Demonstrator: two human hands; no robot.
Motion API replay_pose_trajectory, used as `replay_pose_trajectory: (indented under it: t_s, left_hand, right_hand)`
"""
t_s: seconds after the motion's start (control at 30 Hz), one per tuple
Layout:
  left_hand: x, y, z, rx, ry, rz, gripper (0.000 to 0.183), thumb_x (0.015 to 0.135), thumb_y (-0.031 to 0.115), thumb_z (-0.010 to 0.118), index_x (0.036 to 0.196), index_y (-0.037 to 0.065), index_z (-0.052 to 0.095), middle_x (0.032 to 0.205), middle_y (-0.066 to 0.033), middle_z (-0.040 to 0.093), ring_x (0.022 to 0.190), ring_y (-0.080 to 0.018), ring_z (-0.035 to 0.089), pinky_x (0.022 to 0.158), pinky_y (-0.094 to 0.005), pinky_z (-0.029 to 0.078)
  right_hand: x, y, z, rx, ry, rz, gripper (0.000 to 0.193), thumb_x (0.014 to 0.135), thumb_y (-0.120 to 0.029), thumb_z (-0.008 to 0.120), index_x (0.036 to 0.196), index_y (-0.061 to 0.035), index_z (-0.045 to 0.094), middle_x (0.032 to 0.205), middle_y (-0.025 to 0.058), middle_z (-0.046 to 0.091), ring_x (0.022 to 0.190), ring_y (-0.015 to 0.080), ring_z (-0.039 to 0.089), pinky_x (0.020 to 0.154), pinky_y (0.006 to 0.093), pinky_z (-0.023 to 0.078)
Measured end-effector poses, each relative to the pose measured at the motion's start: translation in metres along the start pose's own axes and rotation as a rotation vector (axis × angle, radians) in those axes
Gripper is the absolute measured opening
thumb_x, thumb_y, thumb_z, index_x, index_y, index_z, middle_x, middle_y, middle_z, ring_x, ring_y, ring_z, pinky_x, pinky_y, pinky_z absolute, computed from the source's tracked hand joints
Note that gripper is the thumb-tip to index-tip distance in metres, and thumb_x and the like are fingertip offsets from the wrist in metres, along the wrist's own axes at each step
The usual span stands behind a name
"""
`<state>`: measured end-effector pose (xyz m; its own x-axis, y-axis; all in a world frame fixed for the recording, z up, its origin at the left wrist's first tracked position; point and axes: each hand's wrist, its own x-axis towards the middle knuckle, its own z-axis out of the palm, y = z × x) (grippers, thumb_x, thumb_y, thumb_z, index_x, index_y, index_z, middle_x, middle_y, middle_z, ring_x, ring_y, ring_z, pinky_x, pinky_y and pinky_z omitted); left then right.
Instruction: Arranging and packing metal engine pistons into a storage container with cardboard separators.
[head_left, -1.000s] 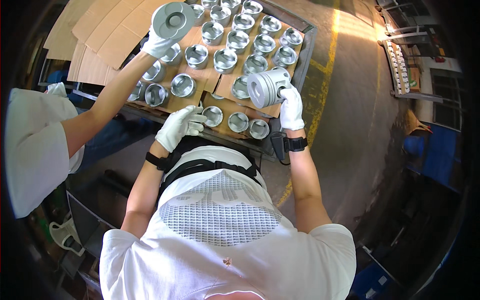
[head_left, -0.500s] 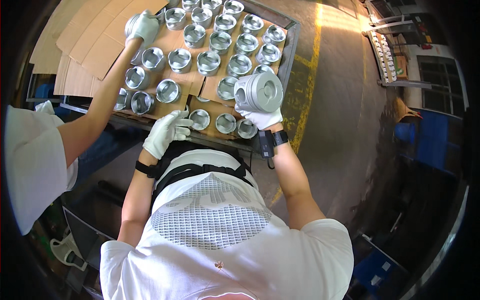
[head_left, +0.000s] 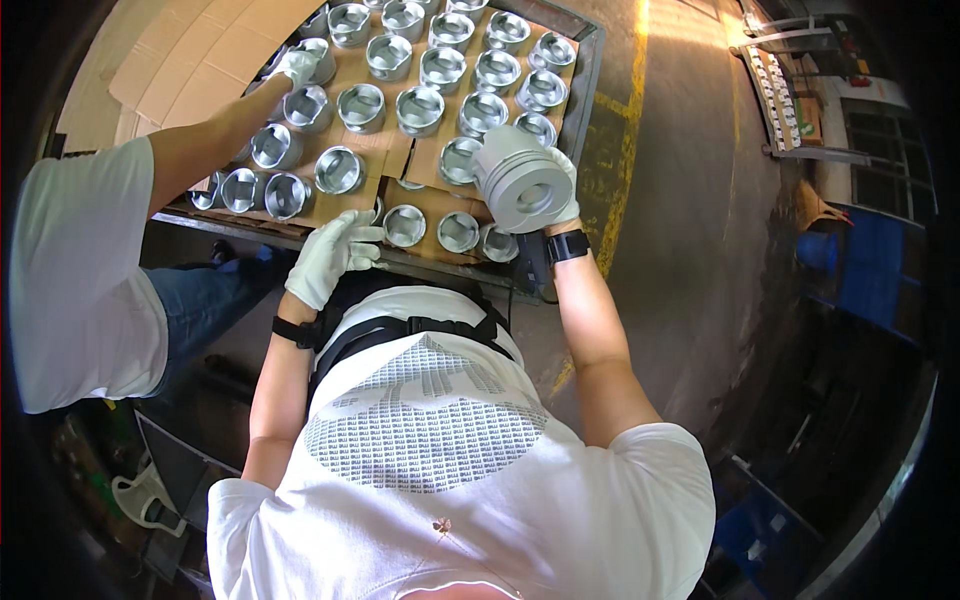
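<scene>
My right hand [head_left: 568, 192], in a white glove, grips a grey metal piston [head_left: 522, 172] from its right side. The piston is raised above the front right of the pallet, tilted so its crown with a round bowl faces me. At the pallet's front edge, my left hand [head_left: 335, 255], also gloved, has its fingers stretched apart with nothing visible in them. Close to its fingertips stands another piston [head_left: 404, 226] on the cardboard. Several more pistons [head_left: 419, 110] stand in rough rows beyond, their hollow ends up.
A co-worker's gloved hand [head_left: 296, 66] touches a piston at the back left. Cardboard sheets [head_left: 200, 50] lie at the far left, and a metal rim [head_left: 588, 90] borders the load. On the right, a yellow line [head_left: 628, 150] runs along the floor.
My right hand has turned the piston so its crown tips toward me. The co-worker's hand has moved down onto a piston and their body has shifted; my left hand is nearly still.
</scene>
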<state>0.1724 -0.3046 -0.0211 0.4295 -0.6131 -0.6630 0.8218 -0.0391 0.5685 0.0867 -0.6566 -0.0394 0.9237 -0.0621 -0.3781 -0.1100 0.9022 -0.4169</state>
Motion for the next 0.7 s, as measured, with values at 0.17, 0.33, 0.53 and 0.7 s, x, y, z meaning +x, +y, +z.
replay_pose_trajectory:
  t_s: [0.17, 0.33, 0.53, 0.7]
  left_hand:
    - [0.005, -0.001, -0.002, -0.028, -0.018, 0.017, 0.048, 0.099, 0.036, 0.047, 0.130, 0.000, 0.052, 0.109, -0.0158, 0.066, 0.079, -0.0173, 0.065, 0.068, -0.0268, 0.054]
    - [0.004, -0.002, -0.009, -0.033, -0.031, 0.014, 0.048, 0.099, 0.036, 0.046, 0.130, 0.000, 0.050, 0.110, -0.0164, 0.064, 0.081, -0.0187, 0.065, 0.068, -0.0267, 0.054]
    - [0.002, -0.002, -0.014, -0.014, 0.029, -0.003, 0.048, 0.099, 0.037, 0.046, 0.129, 0.000, 0.052, 0.108, -0.0163, 0.066, 0.079, -0.0183, 0.065, 0.068, -0.0272, 0.053]
    - [-0.003, 0.004, -0.016, -0.024, 0.078, -0.001, 0.049, 0.098, 0.037, 0.047, 0.130, 0.000, 0.052, 0.108, -0.0167, 0.066, 0.078, -0.0181, 0.066, 0.066, -0.0269, 0.054]
  right_hand:
    - [-0.016, -0.020, 0.010, -0.455, 0.159, -0.169, 0.034, 0.090, -0.020, 0.051, 0.113, 0.0023, 0.062, 0.102, 0.0095, 0.068, 0.093, 0.0162, 0.064, 0.084, 0.0323, 0.052]
    - [-0.019, -0.039, 0.016, -1.488, 0.107, 0.075, 0.028, 0.072, -0.017, 0.061, 0.093, -0.0002, 0.066, 0.082, 0.0106, 0.066, 0.076, 0.0202, 0.062, 0.071, 0.0310, 0.048]
    - [-0.008, -0.013, -0.015, -2.521, 0.002, 0.110, 0.034, 0.072, -0.040, 0.073, 0.081, -0.0074, 0.069, 0.077, 0.0179, 0.067, 0.080, 0.0347, 0.065, 0.073, 0.0451, 0.047]
    - [0.010, 0.010, -0.046, -2.816, 0.073, 0.037, 0.033, 0.066, -0.040, 0.077, 0.076, -0.0099, 0.071, 0.077, 0.0129, 0.069, 0.082, 0.0307, 0.065, 0.078, 0.0411, 0.045]
